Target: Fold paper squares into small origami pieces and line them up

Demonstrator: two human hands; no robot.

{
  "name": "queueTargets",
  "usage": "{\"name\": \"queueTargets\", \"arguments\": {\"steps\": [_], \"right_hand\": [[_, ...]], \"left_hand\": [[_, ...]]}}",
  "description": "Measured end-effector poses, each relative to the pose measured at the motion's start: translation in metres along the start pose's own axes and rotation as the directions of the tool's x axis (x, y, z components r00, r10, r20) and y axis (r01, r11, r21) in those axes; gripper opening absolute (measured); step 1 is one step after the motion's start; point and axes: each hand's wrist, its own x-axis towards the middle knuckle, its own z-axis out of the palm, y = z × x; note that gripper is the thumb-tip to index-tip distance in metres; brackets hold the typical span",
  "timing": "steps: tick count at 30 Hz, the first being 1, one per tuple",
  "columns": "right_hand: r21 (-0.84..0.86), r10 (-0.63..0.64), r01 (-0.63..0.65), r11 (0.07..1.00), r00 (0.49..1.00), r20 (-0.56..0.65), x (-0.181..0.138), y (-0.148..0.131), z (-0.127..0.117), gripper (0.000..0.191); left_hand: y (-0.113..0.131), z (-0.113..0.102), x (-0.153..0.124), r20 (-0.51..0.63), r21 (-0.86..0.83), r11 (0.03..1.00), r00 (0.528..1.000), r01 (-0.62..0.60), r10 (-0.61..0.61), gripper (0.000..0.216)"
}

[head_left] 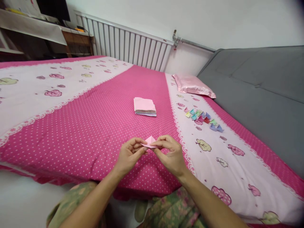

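Note:
A small folded piece of pink paper (149,142) is pinched between both my hands just above the near edge of the bed. My left hand (130,155) grips its left side with fingers closed. My right hand (170,154) pinches its right side, fingers curled over it. Farther up the pink dotted bedspread (99,120) lies a stack of square paper sheets (144,106), pink on top. To the right, a cluster of several small folded paper pieces (203,118) in mixed colours sits on the pale patterned strip.
A pink satin pillow (193,85) lies at the far right of the bed beside a grey sofa (258,91). A white radiator (128,44) runs along the wall behind. A desk with shelves (47,31) stands at the far left.

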Motion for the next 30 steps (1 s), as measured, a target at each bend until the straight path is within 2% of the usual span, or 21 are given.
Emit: {"name": "queueTargets", "arguments": {"steps": [5, 8, 17, 30], "right_hand": [[0.072, 0.149, -0.151, 0.986, 0.989, 0.022, 0.0, -0.001, 0.001, 0.013], [0.145, 0.246, -0.251, 0.957, 0.968, 0.051, 0.0, 0.001, 0.002, 0.014], [0.317, 0.408, -0.408, 0.856, 0.91, 0.071, -0.003, 0.002, 0.01, 0.019], [0.311, 0.466, -0.455, 0.834, 0.884, 0.043, -0.006, 0.003, 0.012, 0.021]], "left_hand": [[-0.001, 0.0, 0.001, -0.098, 0.012, 1.0, 0.995, -0.001, 0.002, 0.023], [-0.002, 0.0, 0.0, -0.106, -0.011, 1.0, 0.994, 0.004, -0.005, 0.023], [-0.004, 0.002, 0.0, -0.146, -0.037, 0.999, 0.989, 0.01, -0.015, 0.026], [-0.001, 0.002, -0.001, -0.06, -0.077, 0.996, 0.997, 0.035, -0.04, 0.023]]}}
